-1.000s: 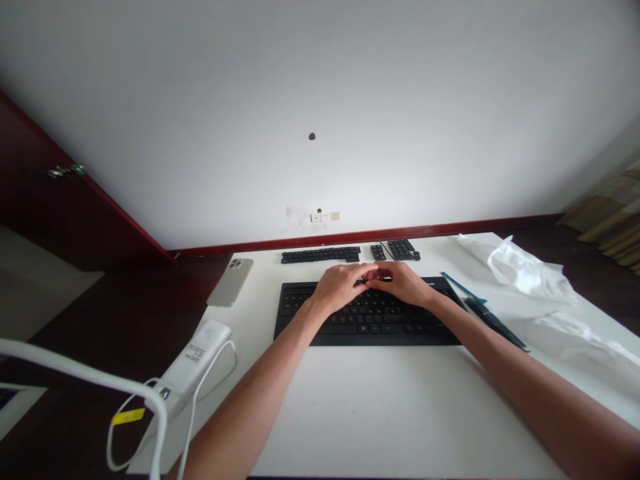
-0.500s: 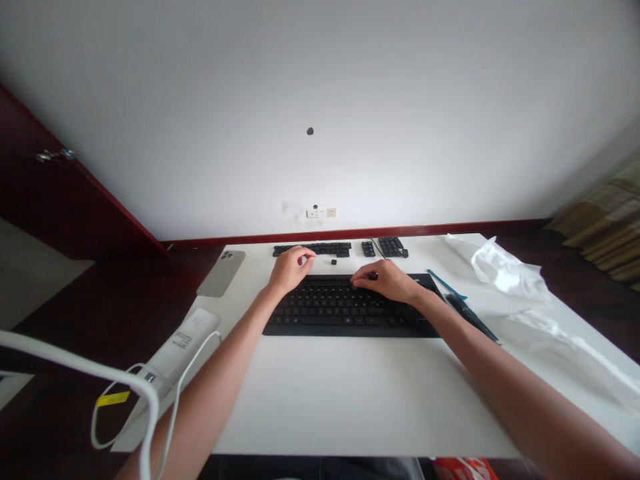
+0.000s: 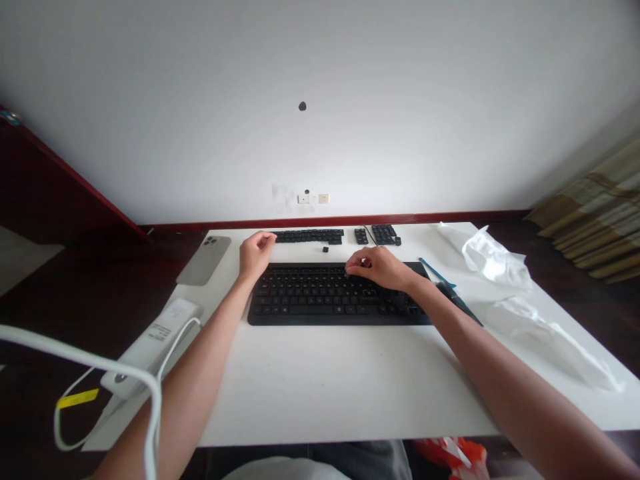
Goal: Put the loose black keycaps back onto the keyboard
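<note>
A black keyboard (image 3: 305, 311) lies on the white table, its long side facing me. My right hand (image 3: 377, 268) is over its upper right rows, thumb and fingers pinched together and touching the key area. What sits between those fingertips is too small to make out. My left hand (image 3: 256, 256) is closed in a pinch just beyond the keyboard's upper left corner, by the left end of a row of loose black keycaps (image 3: 310, 236). I cannot see what it holds, if anything. One single keycap (image 3: 325, 249) lies apart between that row and the keyboard.
Two more keycap groups, a small one (image 3: 361, 236) and a larger one (image 3: 383, 235), stand at the back. Right of the keyboard are a blue pry tool (image 3: 437, 272), a black tool (image 3: 463, 307) and white plastic wrapping (image 3: 495, 257). A phone (image 3: 204, 261) and white power strip (image 3: 153, 347) lie left.
My left hand has moved left, away from above the keyboard to the left end of the keycap row. My right hand stays pinched at the upper rows. The whole view has shifted slightly.
</note>
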The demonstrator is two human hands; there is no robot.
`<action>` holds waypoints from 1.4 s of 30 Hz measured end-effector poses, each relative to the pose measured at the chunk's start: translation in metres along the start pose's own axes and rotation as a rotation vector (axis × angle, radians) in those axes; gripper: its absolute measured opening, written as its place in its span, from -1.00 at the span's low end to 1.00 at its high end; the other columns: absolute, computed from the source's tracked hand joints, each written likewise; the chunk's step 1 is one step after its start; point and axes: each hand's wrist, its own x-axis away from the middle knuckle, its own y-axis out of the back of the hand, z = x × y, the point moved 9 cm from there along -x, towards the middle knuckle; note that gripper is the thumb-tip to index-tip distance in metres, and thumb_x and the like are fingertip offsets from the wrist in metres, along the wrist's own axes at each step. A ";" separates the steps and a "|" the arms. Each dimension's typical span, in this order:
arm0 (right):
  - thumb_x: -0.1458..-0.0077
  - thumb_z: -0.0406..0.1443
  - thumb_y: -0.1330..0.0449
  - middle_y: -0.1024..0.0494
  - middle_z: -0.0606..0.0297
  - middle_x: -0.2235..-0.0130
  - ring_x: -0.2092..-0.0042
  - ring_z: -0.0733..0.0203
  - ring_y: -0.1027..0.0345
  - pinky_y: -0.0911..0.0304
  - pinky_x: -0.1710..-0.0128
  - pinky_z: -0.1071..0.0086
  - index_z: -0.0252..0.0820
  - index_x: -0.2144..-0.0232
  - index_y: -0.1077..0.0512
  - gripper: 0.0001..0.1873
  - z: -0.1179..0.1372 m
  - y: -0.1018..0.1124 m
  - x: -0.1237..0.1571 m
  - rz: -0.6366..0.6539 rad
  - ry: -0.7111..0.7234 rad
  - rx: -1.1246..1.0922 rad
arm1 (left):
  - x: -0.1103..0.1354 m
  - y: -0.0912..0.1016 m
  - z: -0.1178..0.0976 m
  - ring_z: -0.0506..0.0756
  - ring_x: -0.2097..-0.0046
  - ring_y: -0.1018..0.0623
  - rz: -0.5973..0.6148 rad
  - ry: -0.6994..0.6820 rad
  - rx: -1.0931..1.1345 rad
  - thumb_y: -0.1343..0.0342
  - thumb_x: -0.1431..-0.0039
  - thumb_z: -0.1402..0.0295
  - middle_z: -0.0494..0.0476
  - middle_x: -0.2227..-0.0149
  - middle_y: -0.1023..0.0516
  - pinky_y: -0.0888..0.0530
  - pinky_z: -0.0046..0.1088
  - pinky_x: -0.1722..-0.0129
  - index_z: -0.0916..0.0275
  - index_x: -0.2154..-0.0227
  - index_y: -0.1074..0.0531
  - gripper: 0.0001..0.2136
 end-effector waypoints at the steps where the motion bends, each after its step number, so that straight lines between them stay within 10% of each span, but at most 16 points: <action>1: -0.19 -0.09 -0.27 -0.68 0.31 0.31 0.30 0.17 -0.48 -0.31 0.28 0.33 -0.08 0.33 -0.65 -0.76 -0.001 -0.002 0.001 0.036 -0.012 -0.022 | 0.000 0.000 0.006 0.05 0.38 -0.48 -0.011 0.032 0.004 -0.12 -0.22 0.21 0.06 0.41 -0.60 -0.38 -0.47 0.30 0.23 0.29 -0.61 -0.77; 42: -0.15 -0.22 -0.32 -0.56 0.31 0.34 0.34 0.20 -0.38 -0.13 0.38 0.34 -0.10 0.38 -0.43 -0.85 0.002 -0.031 0.006 0.283 -0.154 0.233 | -0.001 -0.008 0.005 0.07 0.33 -0.53 0.029 0.039 -0.029 -0.13 -0.18 0.25 0.07 0.34 -0.65 -0.42 -0.46 0.25 0.22 0.30 -0.62 -0.79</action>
